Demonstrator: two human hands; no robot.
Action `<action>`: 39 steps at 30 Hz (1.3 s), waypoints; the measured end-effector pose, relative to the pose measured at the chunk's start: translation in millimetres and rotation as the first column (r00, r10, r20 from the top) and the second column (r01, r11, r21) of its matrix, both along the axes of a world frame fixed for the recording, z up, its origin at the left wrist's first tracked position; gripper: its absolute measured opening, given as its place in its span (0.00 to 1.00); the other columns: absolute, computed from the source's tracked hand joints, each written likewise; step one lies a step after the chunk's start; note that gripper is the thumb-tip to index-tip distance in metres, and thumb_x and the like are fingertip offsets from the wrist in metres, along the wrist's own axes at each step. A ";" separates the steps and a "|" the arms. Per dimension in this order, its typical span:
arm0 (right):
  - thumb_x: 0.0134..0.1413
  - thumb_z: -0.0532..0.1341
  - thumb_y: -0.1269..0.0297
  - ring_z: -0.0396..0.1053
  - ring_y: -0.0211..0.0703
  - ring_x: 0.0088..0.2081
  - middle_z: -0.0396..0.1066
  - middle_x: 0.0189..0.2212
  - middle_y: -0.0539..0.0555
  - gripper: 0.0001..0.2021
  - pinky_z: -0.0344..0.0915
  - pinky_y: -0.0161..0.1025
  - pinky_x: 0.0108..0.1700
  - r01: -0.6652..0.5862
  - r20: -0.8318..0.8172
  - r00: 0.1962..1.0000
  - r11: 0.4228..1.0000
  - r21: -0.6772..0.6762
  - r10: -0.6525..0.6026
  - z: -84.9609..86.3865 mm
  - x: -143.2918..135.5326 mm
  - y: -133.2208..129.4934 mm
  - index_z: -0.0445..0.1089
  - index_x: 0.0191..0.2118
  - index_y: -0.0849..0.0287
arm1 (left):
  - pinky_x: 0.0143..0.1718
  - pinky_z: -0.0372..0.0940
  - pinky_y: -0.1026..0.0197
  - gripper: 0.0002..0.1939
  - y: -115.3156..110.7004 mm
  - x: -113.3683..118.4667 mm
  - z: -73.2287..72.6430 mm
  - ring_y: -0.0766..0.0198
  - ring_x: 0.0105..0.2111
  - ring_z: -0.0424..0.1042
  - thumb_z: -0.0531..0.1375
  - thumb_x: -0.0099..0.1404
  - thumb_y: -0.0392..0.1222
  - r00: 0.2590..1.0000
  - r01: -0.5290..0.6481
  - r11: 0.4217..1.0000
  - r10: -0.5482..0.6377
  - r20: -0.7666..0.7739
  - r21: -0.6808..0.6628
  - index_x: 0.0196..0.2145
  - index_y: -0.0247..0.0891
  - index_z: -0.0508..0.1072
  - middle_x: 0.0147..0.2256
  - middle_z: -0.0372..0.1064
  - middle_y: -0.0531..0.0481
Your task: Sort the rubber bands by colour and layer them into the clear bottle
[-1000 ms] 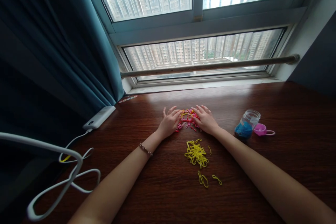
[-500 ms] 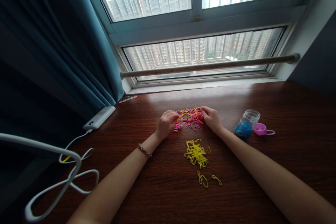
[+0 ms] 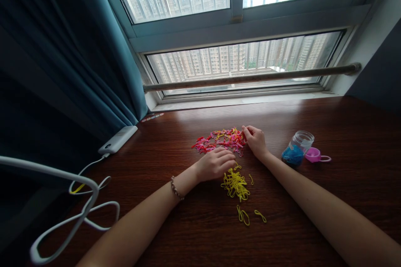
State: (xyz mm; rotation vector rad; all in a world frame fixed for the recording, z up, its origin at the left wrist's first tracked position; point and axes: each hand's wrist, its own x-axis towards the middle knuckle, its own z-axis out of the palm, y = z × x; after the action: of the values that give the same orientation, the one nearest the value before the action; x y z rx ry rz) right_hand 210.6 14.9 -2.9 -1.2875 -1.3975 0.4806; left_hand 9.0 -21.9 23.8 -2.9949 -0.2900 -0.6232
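Observation:
My left hand (image 3: 216,162) hovers at the upper edge of a pile of yellow rubber bands (image 3: 235,183), palm down. Its fingers are bent together, and whatever they hold is hidden beneath them. Behind it lies a spread of pink, red and a few yellow rubber bands (image 3: 208,144). At the right end of that spread, my right hand (image 3: 255,141) has thumb and forefinger pinched among the bands; I cannot make out what is between them. Some loose yellow bands (image 3: 260,215) lie nearer to me.
A clear jar (image 3: 297,148) with blue bands inside stands on the right, a pink lid (image 3: 313,155) beside it. A white power bank (image 3: 118,139) with a cable (image 3: 90,204) lies at left by the curtain (image 3: 125,71). The window bar (image 3: 250,79) runs behind the table.
My left hand has moved right and toward me, from the left end of the pink and red bands to the yellow pile. My right hand has stayed almost in place.

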 end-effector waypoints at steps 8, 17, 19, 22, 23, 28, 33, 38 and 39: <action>0.54 0.52 0.55 0.56 0.34 0.17 0.60 0.13 0.48 0.20 0.53 0.32 0.22 -0.072 -0.044 0.996 0.997 0.007 0.072 2.4 -0.8 -4.3 0.62 0.16 0.60 | 0.48 0.61 0.55 0.11 -1.2 1.7 -2.9 0.61 0.43 0.68 0.51 0.63 0.38 0.998 0.038 0.996 -0.042 0.051 0.077 0.43 0.37 0.67 0.39 0.71 0.45; 0.53 0.51 0.64 0.43 0.30 0.16 0.44 0.11 0.44 0.20 0.42 0.32 0.20 -0.571 0.221 0.807 0.820 0.051 0.548 22.5 -30.1 -40.1 0.47 0.13 0.59 | 0.52 0.44 0.36 0.14 30.4 -12.8 -14.6 0.49 0.53 0.54 0.50 0.64 0.48 0.757 -0.646 0.760 0.649 0.068 -0.068 0.44 0.46 0.69 0.48 0.65 0.48; 0.53 0.51 0.66 0.43 0.29 0.15 0.44 0.11 0.44 0.20 0.42 0.32 0.20 -0.692 0.373 0.671 0.722 0.004 0.641 24.9 -35.3 -47.5 0.47 0.13 0.59 | 0.52 0.42 0.34 0.15 33.0 -12.5 -18.1 0.50 0.54 0.53 0.48 0.65 0.48 0.745 -0.662 0.743 0.667 0.021 -0.098 0.45 0.48 0.69 0.48 0.65 0.49; 0.53 0.52 0.66 0.44 0.30 0.15 0.47 0.11 0.44 0.19 0.45 0.32 0.22 -0.745 0.533 0.554 0.667 -0.026 0.640 26.1 -38.2 -53.5 0.50 0.13 0.60 | 0.53 0.40 0.35 0.16 34.0 -11.5 -20.6 0.51 0.54 0.53 0.47 0.65 0.47 0.750 -0.656 0.746 0.661 0.007 -0.111 0.47 0.45 0.67 0.48 0.66 0.49; 0.53 0.51 0.66 0.45 0.30 0.15 0.49 0.11 0.45 0.19 0.45 0.33 0.22 -0.735 0.556 0.557 0.678 -0.018 0.617 25.7 -37.9 -53.8 0.51 0.13 0.60 | 0.54 0.40 0.35 0.16 33.9 -11.3 -20.7 0.51 0.54 0.53 0.47 0.65 0.47 0.751 -0.655 0.747 0.660 0.014 -0.113 0.47 0.44 0.67 0.48 0.66 0.49; 0.59 0.46 0.64 0.58 0.34 0.21 0.62 0.17 0.50 0.18 0.52 0.33 0.28 -0.359 0.468 0.843 0.925 0.122 0.265 17.9 -26.0 -38.1 0.62 0.20 0.59 | 0.55 0.43 0.40 0.13 33.3 -11.7 -19.6 0.55 0.52 0.58 0.48 0.65 0.43 0.769 -0.620 0.774 0.632 0.099 -0.127 0.44 0.39 0.68 0.46 0.67 0.46; 0.52 0.54 0.70 0.64 0.42 0.32 0.70 0.27 0.54 0.08 0.57 0.35 0.35 0.110 0.370 0.920 0.992 0.068 -0.128 3.5 -7.2 -10.3 0.67 0.37 0.60 | 0.53 0.53 0.48 0.09 37.0 -15.7 -22.2 0.60 0.45 0.64 0.50 0.64 0.36 0.804 -0.525 0.837 0.547 0.233 -0.153 0.39 0.37 0.68 0.41 0.69 0.47; 0.47 0.55 0.75 0.63 0.45 0.38 0.73 0.30 0.52 0.17 0.59 0.38 0.40 0.065 0.392 0.919 0.997 -0.034 -0.047 -6.9 -3.7 -1.4 0.64 0.45 0.59 | 0.42 0.63 0.56 0.05 38.9 -19.0 -24.2 0.60 0.38 0.67 0.53 0.61 0.34 0.802 -0.473 0.858 0.513 0.305 -0.201 0.34 0.36 0.68 0.34 0.69 0.46; 0.47 0.56 0.75 0.63 0.45 0.38 0.73 0.31 0.51 0.17 0.59 0.38 0.41 0.047 0.396 0.918 0.998 -0.031 -0.031 -7.7 -4.3 -1.5 0.64 0.46 0.59 | 0.41 0.64 0.57 0.04 38.9 -19.4 -24.4 0.61 0.36 0.67 0.53 0.61 0.33 0.791 -0.481 0.850 0.526 0.312 -0.215 0.33 0.36 0.68 0.33 0.68 0.47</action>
State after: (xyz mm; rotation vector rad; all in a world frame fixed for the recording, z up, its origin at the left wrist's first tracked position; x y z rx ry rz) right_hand 206.3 13.4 -10.6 -1.4994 -1.6981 0.2260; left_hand -10.4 17.1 -0.5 -2.6855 -1.1490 -1.1076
